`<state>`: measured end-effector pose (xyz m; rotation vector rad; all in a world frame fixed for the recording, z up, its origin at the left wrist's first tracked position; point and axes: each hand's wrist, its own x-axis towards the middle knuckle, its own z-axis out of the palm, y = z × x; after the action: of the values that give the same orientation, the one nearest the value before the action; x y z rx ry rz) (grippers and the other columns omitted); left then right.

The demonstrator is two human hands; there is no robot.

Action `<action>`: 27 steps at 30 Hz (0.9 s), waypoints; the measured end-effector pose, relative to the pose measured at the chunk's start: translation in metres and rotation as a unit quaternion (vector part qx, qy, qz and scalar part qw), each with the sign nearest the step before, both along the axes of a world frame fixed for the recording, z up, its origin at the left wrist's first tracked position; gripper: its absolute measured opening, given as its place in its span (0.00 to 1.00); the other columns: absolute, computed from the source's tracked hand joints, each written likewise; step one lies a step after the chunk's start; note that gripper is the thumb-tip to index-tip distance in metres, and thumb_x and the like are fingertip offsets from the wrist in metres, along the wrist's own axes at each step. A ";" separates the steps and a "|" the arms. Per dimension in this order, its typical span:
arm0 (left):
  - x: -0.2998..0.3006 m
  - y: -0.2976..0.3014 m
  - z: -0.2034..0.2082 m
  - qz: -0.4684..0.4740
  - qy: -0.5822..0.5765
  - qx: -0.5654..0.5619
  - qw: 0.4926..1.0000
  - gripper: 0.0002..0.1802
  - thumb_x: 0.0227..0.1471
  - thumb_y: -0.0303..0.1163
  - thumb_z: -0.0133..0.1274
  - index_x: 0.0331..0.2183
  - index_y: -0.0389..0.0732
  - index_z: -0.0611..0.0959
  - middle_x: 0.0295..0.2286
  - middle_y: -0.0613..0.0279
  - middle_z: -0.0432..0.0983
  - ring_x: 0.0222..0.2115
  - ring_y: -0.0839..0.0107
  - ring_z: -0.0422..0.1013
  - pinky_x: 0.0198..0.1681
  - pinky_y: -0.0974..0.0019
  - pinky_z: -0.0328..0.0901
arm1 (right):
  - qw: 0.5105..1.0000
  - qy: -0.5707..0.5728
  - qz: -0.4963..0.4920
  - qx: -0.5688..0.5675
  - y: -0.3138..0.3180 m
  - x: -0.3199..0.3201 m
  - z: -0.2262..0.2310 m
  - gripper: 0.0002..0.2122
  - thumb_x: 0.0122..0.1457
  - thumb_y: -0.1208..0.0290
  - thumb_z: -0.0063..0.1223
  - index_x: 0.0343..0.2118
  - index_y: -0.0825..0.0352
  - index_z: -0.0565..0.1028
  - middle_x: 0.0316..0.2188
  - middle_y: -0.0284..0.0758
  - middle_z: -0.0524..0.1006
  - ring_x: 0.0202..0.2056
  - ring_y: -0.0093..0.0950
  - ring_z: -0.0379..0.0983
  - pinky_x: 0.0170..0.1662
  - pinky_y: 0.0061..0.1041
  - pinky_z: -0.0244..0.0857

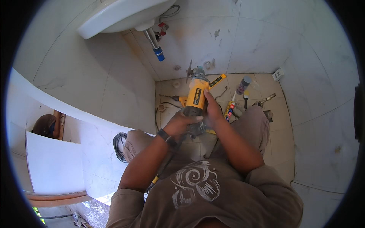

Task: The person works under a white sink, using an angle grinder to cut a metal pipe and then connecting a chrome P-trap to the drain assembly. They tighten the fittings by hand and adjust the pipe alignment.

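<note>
Both forearms rise from the lower part of the view and converge on a yellow angle grinder, held in front of the torso and above the tiled floor, between the bent knees. The left forearm slants up and to the right, a dark watch at its wrist; the right forearm slants up and to the left. Both elbows are bent and set outward, short sleeves ending near them.

Left hand: closed about the dark rear part of the tool, thumb laid across it and pointing right. The undersides of the fingers are hidden.

Right hand: pressed to the right side of the body, thumb extended forward along the yellow casing. Its other fingers are out of sight, so their exact hold cannot be told.

The grinder's head points away from the person, with the disc on its left side, seen nearly edge-on. Whether it is turning cannot be told.

Beyond the tool, a yellow drill lies to the left; to the right are a level, a spray can, a brush and a sealant tube
</note>
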<state>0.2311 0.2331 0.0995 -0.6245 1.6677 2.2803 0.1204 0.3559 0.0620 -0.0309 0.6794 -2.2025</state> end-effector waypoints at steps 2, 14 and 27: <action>0.002 -0.004 0.001 -0.026 0.012 0.081 0.996 0.25 0.51 0.35 0.66 0.49 0.36 0.77 0.34 0.59 0.80 0.33 0.68 0.79 0.37 0.64 0.73 | 0.998 0.002 0.052 -0.040 0.001 -0.002 -0.002 0.23 0.66 0.55 0.52 0.55 0.69 0.66 0.43 0.43 0.77 0.43 0.36 0.78 0.49 0.37 0.74; 0.022 -0.027 0.046 -0.147 0.086 -0.298 0.939 0.31 0.50 0.43 0.66 0.50 0.34 0.76 0.36 0.62 0.79 0.35 0.74 0.74 0.39 0.67 0.69 | 0.986 0.116 -0.089 0.081 -0.038 0.032 0.034 0.15 0.58 0.67 0.63 0.43 0.67 0.71 0.32 0.33 0.76 0.34 0.25 0.77 0.37 0.28 0.75; 0.082 -0.017 0.031 -0.034 0.269 -0.611 0.744 0.30 0.52 0.39 0.63 0.53 0.33 0.75 0.39 0.42 0.79 0.39 0.49 0.77 0.41 0.53 0.72 | 0.990 -0.017 -0.007 0.138 -0.037 0.010 0.002 0.16 0.56 0.60 0.62 0.38 0.65 0.71 0.27 0.38 0.76 0.32 0.36 0.78 0.38 0.40 0.75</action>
<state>0.3128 0.2164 0.1305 -0.0191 3.3250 1.0068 0.1308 0.3188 0.0643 0.1546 0.9609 -2.0994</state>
